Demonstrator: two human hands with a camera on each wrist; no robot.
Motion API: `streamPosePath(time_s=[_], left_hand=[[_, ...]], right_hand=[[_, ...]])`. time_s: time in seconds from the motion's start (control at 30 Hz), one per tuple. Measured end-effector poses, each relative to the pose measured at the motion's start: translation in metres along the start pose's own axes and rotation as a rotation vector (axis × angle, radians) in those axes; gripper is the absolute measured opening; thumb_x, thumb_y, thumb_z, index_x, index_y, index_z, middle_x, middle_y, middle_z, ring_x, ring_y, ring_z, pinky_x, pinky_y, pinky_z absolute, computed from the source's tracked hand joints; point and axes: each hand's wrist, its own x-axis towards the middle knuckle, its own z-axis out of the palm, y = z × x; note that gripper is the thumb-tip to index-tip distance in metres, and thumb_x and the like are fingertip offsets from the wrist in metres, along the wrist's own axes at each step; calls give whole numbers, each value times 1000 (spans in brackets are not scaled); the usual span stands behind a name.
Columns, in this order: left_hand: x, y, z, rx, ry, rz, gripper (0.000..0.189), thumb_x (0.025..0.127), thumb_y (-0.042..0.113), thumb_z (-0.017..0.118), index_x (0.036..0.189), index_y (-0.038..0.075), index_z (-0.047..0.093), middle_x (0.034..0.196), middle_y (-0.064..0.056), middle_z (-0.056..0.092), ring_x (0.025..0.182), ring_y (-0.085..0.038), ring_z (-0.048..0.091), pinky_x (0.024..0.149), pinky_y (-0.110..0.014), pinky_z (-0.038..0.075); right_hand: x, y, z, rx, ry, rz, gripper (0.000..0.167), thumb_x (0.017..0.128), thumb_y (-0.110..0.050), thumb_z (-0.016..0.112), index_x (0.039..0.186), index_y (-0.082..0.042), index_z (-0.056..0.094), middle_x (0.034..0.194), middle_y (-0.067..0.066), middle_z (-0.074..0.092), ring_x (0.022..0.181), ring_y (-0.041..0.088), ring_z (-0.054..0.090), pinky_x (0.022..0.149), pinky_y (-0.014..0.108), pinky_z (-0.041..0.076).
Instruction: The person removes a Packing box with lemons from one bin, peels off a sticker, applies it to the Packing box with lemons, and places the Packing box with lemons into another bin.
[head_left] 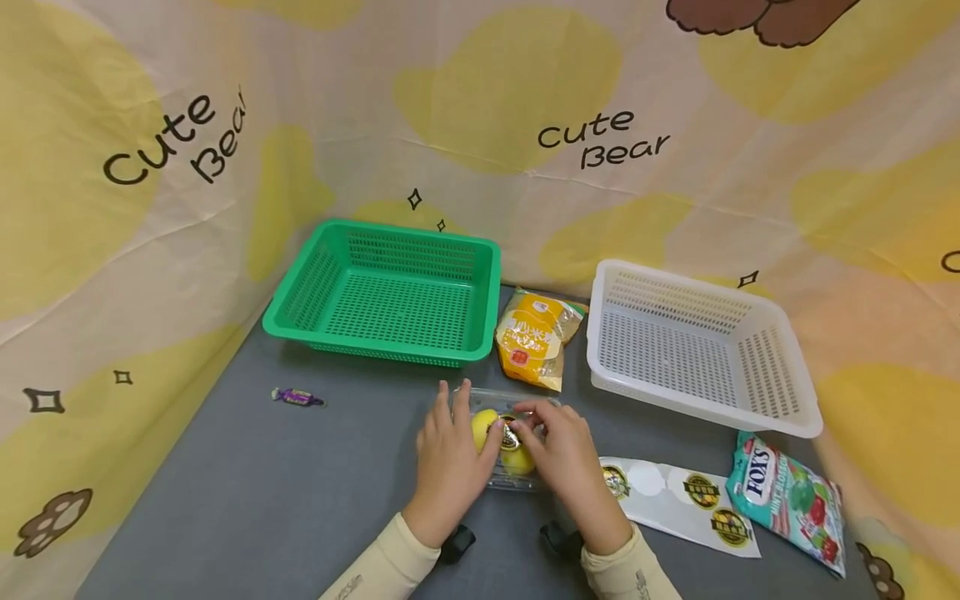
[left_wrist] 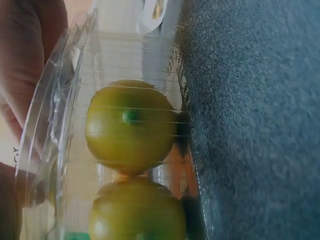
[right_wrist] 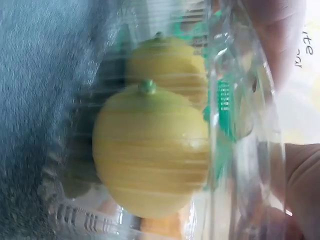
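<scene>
A clear plastic box holding yellow lemon-like fruits lies on the grey table in front of me. A round black-and-gold sticker shows on its lid. My left hand rests along the box's left side, fingers extended and thumb at the sticker. From the right, my right hand bends over the lid, its thumb and forefinger apart at the sticker's edge. In the right wrist view, another yellow fruit shows through the box wall, with fingers over the lid.
A green basket and a white basket stand at the back, a yellow food packet between them. A sticker sheet and a FOX'S candy bag lie to the right. One purple-wrapped candy is at left.
</scene>
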Motion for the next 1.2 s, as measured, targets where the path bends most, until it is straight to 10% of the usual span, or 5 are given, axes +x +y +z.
streamPosePath(time_s=[0.4,1.2], left_hand=[[0,2,5,-21,-37,-28,82,98,40,77,160,1,41,159,-33,37,127,-53,54,92,-69,50],[3,-4,5,-187,-74,-94,62,105,18,68,159,3,42,160,-30,32,134,-52,47,98,-70,48]], right_hand=[[-3,7,17,-69,86,96,68,91,-26,87,149,-7,56,144,21,50,133,45,38,103,64,32],[-2,14,18,-14,63,172,60,97,-27,80,150,-11,57,150,19,49,137,44,36,105,64,28]])
